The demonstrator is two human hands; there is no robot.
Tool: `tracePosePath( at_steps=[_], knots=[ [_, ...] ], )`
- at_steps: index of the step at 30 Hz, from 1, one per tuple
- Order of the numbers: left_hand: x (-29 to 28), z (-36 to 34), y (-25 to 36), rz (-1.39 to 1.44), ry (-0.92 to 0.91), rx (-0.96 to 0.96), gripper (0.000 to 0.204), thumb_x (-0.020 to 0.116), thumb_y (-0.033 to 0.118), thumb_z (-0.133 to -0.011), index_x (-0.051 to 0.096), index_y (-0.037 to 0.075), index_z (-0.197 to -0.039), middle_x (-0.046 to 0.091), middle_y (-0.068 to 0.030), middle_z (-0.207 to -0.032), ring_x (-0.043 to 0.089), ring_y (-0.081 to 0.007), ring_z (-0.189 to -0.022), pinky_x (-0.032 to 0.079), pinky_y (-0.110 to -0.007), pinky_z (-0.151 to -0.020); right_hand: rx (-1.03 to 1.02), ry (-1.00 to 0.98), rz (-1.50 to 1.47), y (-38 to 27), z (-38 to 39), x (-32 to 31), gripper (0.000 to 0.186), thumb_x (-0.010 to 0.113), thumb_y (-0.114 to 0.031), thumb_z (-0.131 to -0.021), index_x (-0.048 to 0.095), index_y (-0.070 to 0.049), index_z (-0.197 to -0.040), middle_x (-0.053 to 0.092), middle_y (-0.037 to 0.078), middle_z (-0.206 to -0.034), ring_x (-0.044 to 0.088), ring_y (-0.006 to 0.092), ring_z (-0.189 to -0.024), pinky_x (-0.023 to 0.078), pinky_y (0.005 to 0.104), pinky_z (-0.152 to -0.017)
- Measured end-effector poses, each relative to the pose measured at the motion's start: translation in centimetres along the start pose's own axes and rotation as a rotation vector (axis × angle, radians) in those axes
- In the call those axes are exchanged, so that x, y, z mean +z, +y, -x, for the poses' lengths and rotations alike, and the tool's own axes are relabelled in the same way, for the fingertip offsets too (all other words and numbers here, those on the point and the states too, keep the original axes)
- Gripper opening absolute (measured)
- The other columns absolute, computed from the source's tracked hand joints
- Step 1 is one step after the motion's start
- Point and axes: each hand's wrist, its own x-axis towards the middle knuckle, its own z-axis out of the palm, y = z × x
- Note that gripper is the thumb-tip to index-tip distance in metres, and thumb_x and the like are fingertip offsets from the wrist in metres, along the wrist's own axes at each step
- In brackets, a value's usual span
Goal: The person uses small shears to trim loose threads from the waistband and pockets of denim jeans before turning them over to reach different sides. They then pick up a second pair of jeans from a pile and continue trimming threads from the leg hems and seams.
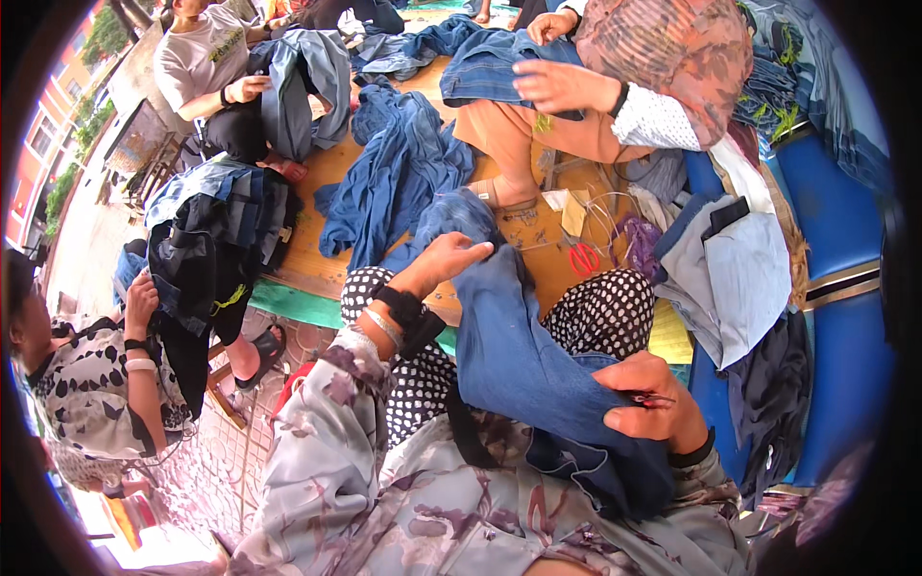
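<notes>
A pair of blue denim jeans (519, 346) lies stretched across my lap and knees, running up toward the table. My left hand (447, 267) grips its far part, the fingers partly hidden by the cloth. Closer to me on the right, my right hand (658, 403) is closed at the near part of the jeans. A small dark-red metal tool (649, 399) pokes out between its thumb and fingers; its kind is too small to tell. The near end of the jeans bunches on my lap, below my right hand.
On the wooden table (317, 192) lie more jeans (399, 173), red-handled scissors (583, 257) and a purple bundle (636, 245). Grey-blue garments (720, 278) hang over a blue seat (845, 384) at right. Several co-workers handle denim close around me.
</notes>
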Motion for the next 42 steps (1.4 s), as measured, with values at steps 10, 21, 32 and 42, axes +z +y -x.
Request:
tracePosePath(
  at_steps=[10,21,32,42],
  knots=[
    [9.6,2.9,0.0,-0.241,-0.526,-0.194,0.076,0.066,0.066,-0.063,0.066,-0.007,-0.084,0.066,-0.0180,-0.084,0.064,-0.0291,-0.077,0.048,-0.036,-0.074,0.071,-0.129,-0.135,1.2,1.2,0.9,0.040,0.064,-0.012,-0.075,0.058,0.007,-0.109,0.057,0.007,-0.066,0.048,0.0105,-0.048,0.034,0.0254,-0.044],
    [7.6,-0.3,-3.5,0.277,-0.165,-0.087,0.020,0.053,0.005,-0.075,0.062,0.002,-0.092,0.064,-0.0033,-0.086,0.059,-0.0135,-0.078,0.048,-0.031,-0.068,0.013,-0.163,-0.325,2.8,1.4,0.2,0.042,0.064,-0.014,-0.078,0.057,0.007,-0.113,0.065,0.013,-0.085,0.056,0.0125,-0.065,0.043,0.0263,-0.059],
    [-6.0,13.1,14.4,0.864,0.130,0.361,0.038,0.050,0.003,-0.089,0.047,0.001,-0.127,0.057,-0.0048,-0.117,0.051,-0.0136,-0.108,0.037,-0.027,-0.096,0.493,0.364,-0.977,12.7,0.6,-0.6,0.055,0.031,-0.044,-0.098,0.051,0.002,-0.119,0.062,0.014,-0.111,0.029,0.0031,-0.048,0.025,0.0178,-0.044],
    [-3.8,20.6,10.8,0.478,-0.256,0.603,0.009,0.054,-0.006,-0.082,0.055,-0.001,-0.089,0.050,-0.0099,-0.089,0.048,-0.0225,-0.083,0.038,-0.029,-0.073,0.367,0.525,-1.128,11.2,-6.6,1.8,0.040,0.051,-0.028,-0.092,0.050,-0.003,-0.124,0.059,0.009,-0.117,0.057,0.0226,-0.108,0.043,0.0376,-0.096]
  ],
)
